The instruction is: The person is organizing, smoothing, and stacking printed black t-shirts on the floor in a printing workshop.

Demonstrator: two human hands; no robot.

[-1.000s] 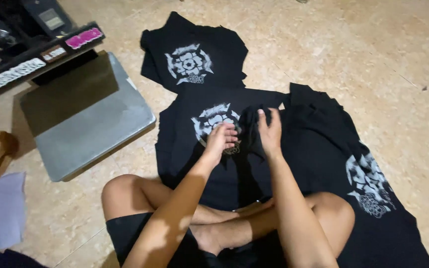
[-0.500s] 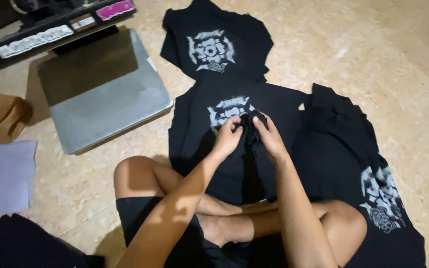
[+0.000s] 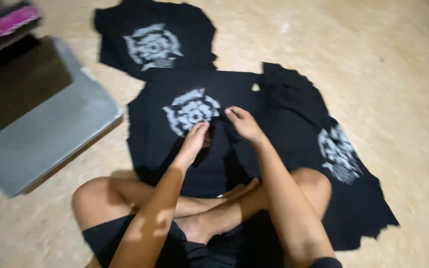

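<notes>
Both hands, left [image 3: 194, 141] and right [image 3: 244, 124], pinching a fold of the middle black shirt [image 3: 194, 124] on the floor [image 3: 373, 59]. Folding barely begun; far shirt [image 3: 155, 42] flat, right pile [image 3: 333, 159] untouched

Both bare forearms extend forward over the crossed bare legs, converging in front. The left hand [image 3: 194, 138] is bent down at the wrist, fingers curled in a pinch. The right hand [image 3: 244, 124] sits just beside it, fingers bent, knuckles up, also pinching.
</notes>
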